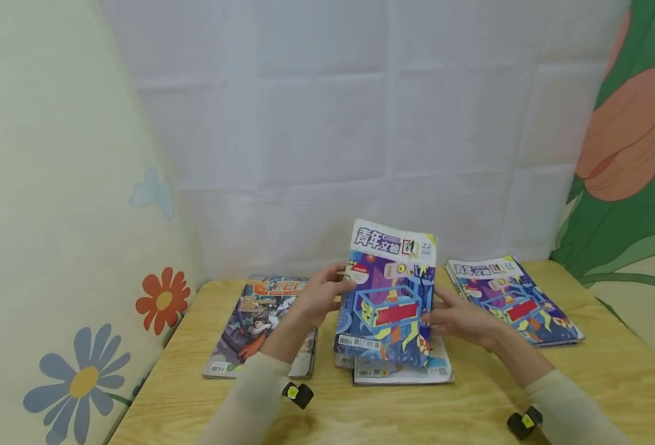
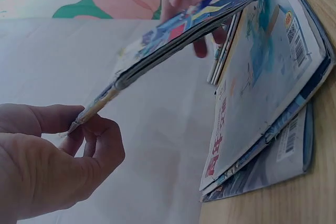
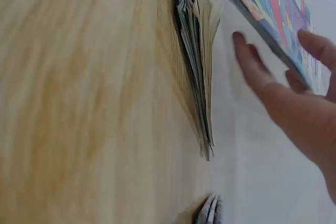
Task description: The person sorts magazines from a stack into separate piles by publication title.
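The magazine (image 1: pixel 385 296) is paper, its cover smooth and faintly glossy. The pile (image 3: pixel 199 51) is paper too — its page edges rough and ruffled. The table (image 1: pixel 349 420) looks like smooth, grained wood; backdrop (image 1: pixel 316 130) and sleeves (image 1: pixel 255 386) — matt cloth, the backdrop creased.

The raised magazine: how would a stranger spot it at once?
In front of the white backdrop is a wooden table; find its middle pile. Just above it, a purple-and-blue magazine is raised between left grip and right grip. The right pile shows a matching cover, but only this copy is held up.
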Demonstrator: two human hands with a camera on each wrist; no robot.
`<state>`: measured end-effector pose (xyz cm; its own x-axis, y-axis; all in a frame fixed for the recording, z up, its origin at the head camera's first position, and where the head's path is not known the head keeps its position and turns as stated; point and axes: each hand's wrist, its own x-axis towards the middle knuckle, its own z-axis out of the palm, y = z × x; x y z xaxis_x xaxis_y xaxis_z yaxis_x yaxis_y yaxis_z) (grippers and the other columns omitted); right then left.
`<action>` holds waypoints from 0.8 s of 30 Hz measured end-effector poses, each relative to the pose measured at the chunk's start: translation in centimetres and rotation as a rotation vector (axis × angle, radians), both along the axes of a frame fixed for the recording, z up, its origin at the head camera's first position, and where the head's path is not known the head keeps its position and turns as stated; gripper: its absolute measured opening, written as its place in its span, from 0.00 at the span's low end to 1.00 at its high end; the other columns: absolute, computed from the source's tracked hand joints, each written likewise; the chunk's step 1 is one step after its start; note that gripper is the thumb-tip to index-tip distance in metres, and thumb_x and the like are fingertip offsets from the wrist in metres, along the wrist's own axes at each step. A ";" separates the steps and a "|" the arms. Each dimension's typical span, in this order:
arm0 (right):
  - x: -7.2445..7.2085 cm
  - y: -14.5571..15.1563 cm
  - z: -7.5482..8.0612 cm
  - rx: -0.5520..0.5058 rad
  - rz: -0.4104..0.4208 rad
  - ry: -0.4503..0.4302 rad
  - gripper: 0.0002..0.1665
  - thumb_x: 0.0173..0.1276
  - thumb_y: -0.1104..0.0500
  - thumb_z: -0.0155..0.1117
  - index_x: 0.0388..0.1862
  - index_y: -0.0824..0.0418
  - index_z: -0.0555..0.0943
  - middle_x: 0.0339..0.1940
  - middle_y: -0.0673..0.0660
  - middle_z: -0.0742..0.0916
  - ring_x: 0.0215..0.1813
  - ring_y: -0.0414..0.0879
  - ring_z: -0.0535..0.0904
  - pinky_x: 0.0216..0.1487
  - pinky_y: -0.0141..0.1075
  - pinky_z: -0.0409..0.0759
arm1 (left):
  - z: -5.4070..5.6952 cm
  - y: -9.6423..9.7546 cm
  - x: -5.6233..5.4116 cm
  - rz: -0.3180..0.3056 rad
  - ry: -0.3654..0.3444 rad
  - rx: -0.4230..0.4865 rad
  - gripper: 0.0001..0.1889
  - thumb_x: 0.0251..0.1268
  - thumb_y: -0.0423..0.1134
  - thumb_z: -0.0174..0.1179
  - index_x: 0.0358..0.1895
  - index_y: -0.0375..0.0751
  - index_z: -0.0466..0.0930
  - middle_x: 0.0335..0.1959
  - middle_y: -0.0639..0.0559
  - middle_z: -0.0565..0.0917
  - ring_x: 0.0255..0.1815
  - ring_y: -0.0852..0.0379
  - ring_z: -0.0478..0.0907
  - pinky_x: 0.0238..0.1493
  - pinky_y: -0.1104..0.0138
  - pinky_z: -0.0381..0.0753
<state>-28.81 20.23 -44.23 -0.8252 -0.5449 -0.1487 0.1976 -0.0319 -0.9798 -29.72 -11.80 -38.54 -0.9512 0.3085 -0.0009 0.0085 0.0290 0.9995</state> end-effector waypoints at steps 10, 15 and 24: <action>0.1 1.7 0.9 -0.210 0.077 -0.039 0.54 0.77 0.69 0.52 0.85 0.42 0.33 0.78 0.73 0.60 0.70 0.62 0.71 0.69 0.58 0.68 | -1.2 -0.1 -0.8 0.012 -0.090 0.098 0.21 0.73 0.31 0.58 0.67 0.35 0.73 0.50 0.39 0.82 0.44 0.48 0.83 0.45 0.56 0.81; 0.1 2.5 1.0 -0.223 0.064 -0.049 0.57 0.75 0.74 0.51 0.84 0.40 0.31 0.79 0.76 0.55 0.69 0.62 0.72 0.68 0.56 0.69 | -1.6 0.2 -1.1 0.015 -0.108 0.105 0.21 0.73 0.32 0.59 0.67 0.35 0.73 0.49 0.39 0.82 0.43 0.48 0.83 0.45 0.56 0.82; 0.6 4.6 1.1 -0.228 0.033 -0.062 0.60 0.73 0.77 0.50 0.84 0.36 0.31 0.79 0.75 0.56 0.57 0.54 0.78 0.67 0.56 0.71 | -2.4 2.2 -2.0 -0.013 -0.125 0.098 0.23 0.70 0.29 0.61 0.67 0.31 0.73 0.46 0.42 0.82 0.42 0.52 0.82 0.42 0.57 0.81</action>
<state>-28.25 24.87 -43.11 -0.7998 -0.5964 -0.0683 0.2612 -0.2434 -0.9341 -31.71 -9.58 -40.97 -0.9416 0.3247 -0.0886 -0.1167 -0.0681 0.9908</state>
